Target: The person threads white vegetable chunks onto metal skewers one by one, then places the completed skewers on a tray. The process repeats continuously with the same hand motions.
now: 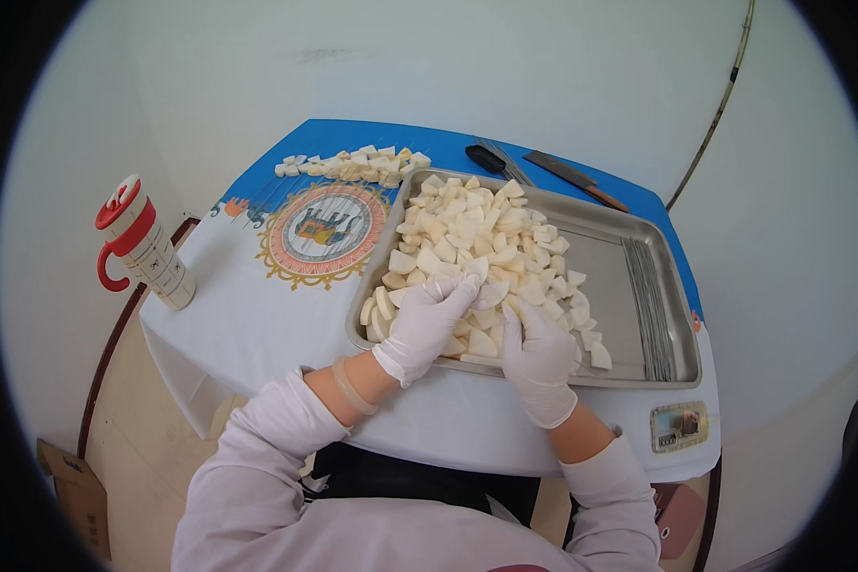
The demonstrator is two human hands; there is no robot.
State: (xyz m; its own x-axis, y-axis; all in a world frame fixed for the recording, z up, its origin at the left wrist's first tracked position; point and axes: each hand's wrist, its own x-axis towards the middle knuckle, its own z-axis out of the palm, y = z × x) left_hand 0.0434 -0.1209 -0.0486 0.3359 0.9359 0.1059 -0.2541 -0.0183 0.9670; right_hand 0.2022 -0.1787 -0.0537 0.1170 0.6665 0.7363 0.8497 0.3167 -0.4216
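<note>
My left hand [429,322], in a white glove, pinches thumb and fingers together at a pale cut vegetable piece [476,269]. Another pale slice [491,294] lies between the two hands; which hand bears it is unclear. My right hand [540,350], gloved too, has its thumb and bent fingers close together just right of that slice; its grip is partly hidden. Both are over a heap of pale vegetable chunks [457,222] in a metal tray [597,214]. A bundle of thin metal skewers [647,307] lies at the tray's right side.
Skewered pale chunks [365,166] lie beyond the tray's left corner. Behind the tray are a black-handled object [485,159], more thin metal skewers [511,163] and a wooden-handled knife [575,179]. A red-lidded cup [150,243] stands left; a small patterned item [679,427] lies front right.
</note>
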